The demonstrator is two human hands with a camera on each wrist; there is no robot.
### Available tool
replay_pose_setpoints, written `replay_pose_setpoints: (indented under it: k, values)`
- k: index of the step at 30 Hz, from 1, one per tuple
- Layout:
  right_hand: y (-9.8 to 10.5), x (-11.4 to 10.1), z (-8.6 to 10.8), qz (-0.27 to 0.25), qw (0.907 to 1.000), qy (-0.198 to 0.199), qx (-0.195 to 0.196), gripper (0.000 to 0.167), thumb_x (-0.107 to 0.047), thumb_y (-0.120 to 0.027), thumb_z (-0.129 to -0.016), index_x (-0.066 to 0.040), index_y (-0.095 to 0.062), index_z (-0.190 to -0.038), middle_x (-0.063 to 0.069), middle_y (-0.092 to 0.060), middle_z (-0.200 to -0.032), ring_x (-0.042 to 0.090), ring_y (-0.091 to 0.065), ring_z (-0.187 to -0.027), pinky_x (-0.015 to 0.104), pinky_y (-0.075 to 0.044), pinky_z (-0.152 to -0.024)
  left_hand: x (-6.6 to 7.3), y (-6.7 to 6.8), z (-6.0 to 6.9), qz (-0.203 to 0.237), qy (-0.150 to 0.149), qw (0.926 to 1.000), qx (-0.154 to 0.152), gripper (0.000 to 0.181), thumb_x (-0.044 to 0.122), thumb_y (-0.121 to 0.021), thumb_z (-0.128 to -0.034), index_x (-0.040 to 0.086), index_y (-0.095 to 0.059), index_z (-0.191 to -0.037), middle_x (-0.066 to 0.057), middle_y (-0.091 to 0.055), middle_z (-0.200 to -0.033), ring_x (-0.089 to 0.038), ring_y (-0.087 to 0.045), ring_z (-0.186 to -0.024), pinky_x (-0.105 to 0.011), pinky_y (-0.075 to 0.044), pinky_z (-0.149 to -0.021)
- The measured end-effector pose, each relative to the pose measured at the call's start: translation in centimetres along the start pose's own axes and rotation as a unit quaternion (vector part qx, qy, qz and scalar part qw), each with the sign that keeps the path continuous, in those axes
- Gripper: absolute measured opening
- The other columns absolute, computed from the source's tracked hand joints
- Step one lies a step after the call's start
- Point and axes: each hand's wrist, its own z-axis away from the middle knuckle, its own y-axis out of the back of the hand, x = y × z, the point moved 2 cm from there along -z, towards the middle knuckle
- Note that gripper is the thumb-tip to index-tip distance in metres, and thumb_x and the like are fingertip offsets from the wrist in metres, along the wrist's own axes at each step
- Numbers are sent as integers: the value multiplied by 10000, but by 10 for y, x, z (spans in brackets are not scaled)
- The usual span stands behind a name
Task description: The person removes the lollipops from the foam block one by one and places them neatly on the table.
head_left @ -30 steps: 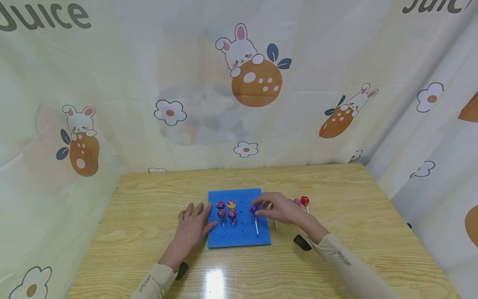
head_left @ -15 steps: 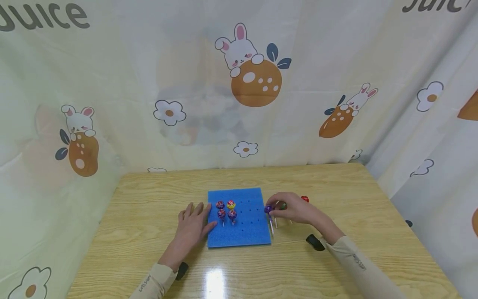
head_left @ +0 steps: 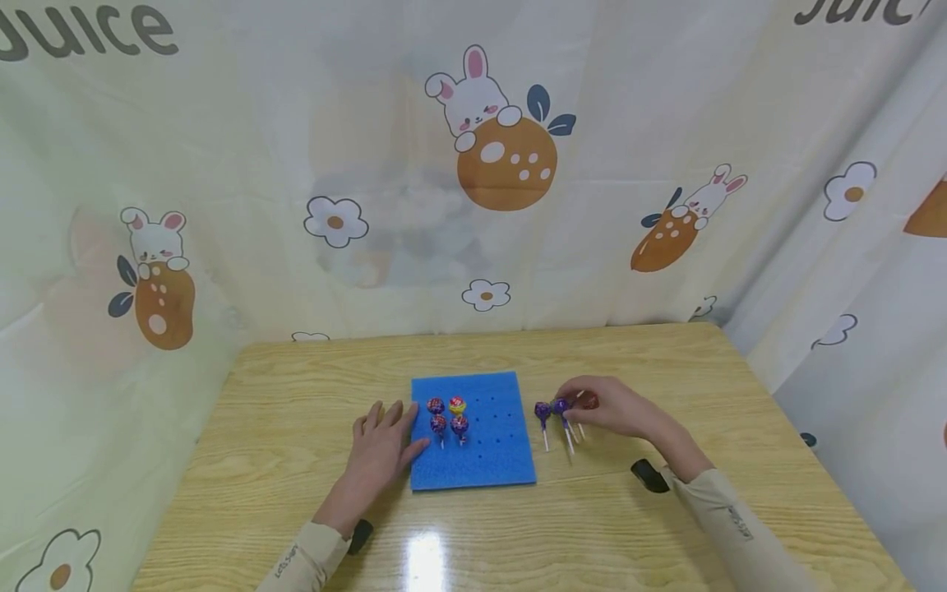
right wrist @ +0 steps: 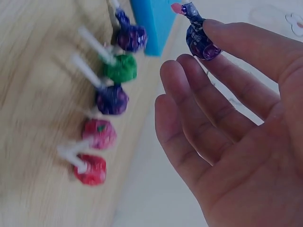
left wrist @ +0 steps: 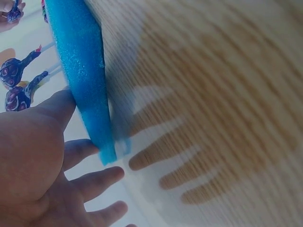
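My right hand pinches a purple-wrapped lollipop by its candy head between thumb and fingers, the stick pointing down. It is held above a row of lollipops lying on the table, right of a blue foam board. In the right wrist view that row holds a purple lollipop, a green one, another purple one, a pink one and a red one. With fingers spread, my left hand touches the board's left edge. Several lollipops stand in the board's left part.
Small holes dot the middle and right of the board. The wooden table extends around it, and a patterned curtain hangs behind. A black wrist device sits under the right forearm.
My right hand has carried the purple lollipop rightward, from over the board's right part to above the row on the table. The left hand has stayed put.
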Motion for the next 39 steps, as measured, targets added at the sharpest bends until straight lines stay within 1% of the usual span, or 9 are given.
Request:
replay_pose_setpoints:
  k: [5,8,12,18,27,30,32,36,39]
  values:
    - [10,8,7,140,9995,-267,69,279,-179,-688,-957,-109,-677,-1227,18,-706,-1095,190,-652,-984,296,-532,-798,0,-1,0,2,-14,10000,4,622,479,-590,-987,160,-477,-1509,-187,-463,-1538,-491,-296,-1468,-686,-272,-1135]
    - [15,12,11,118,9995,-266,88,286,-177,-684,-960,-95,-676,-1234,38,-703,-1118,220,-657,-1009,302,-544,-811,0,-1,0,14,-2,10000,-19,624,479,-589,-988,159,-474,-1511,-188,-459,-1541,-491,-292,-1470,-685,-270,-1137]
    - [21,17,14,64,9997,-177,134,306,-166,-672,-968,-37,-662,-1246,101,-701,-1143,263,-668,-1008,321,-564,-800,0,-1,0,22,-6,10000,-23,628,480,-589,-987,158,-470,-1514,-189,-457,-1543,-490,-289,-1472,-682,-270,-1139]
    - [30,27,19,81,9993,-301,209,298,-145,-659,-974,-37,-656,-1252,148,-688,-1191,300,-677,-1037,360,-583,-806,-1,-2,0,0,-13,10000,-38,631,487,-582,-989,160,-466,-1516,-186,-455,-1544,-491,-288,-1471,-683,-269,-1137]
    - [41,42,24,233,9984,-305,416,292,-118,-668,-960,-34,-665,-1240,131,-697,-1185,285,-679,-1038,357,-564,-853,-1,-2,-1,-20,-24,10000,-42,629,489,-578,-990,163,-466,-1516,-188,-458,-1541,-491,-293,-1468,-680,-275,-1134]
    - [46,45,26,240,9982,-267,478,283,-94,-664,-957,-26,-668,-1231,144,-697,-1186,299,-681,-1034,345,-566,-837,0,-1,-1,-27,-15,10000,-55,630,492,-579,-989,164,-467,-1516,-187,-458,-1541,-491,-292,-1468,-680,-276,-1134]
    - [49,47,27,276,9977,-314,533,275,-94,-667,-956,-30,-673,-1224,142,-700,-1183,299,-686,-1025,321,-567,-815,-1,-1,-2,-37,-10,10000,-57,630,492,-579,-989,165,-467,-1516,-186,-458,-1541,-490,-292,-1469,-680,-276,-1134]
    - [54,51,27,280,9974,-491,455,286,-88,-666,-957,-2,-660,-1229,167,-694,-1172,312,-688,-1013,277,-556,-765,-1,-1,-2,-56,-9,10000,-50,631,491,-582,-987,164,-469,-1515,-186,-461,-1539,-491,-295,-1467,-682,-278,-1132]
    - [54,56,25,315,9969,-629,363,264,-64,-664,-950,11,-662,-1203,170,-697,-1126,305,-689,-985,292,-560,-752,0,-1,-2,-48,1,10000,-68,631,489,-580,-989,164,-465,-1517,-186,-457,-1541,-489,-290,-1470,-683,-273,-1135]
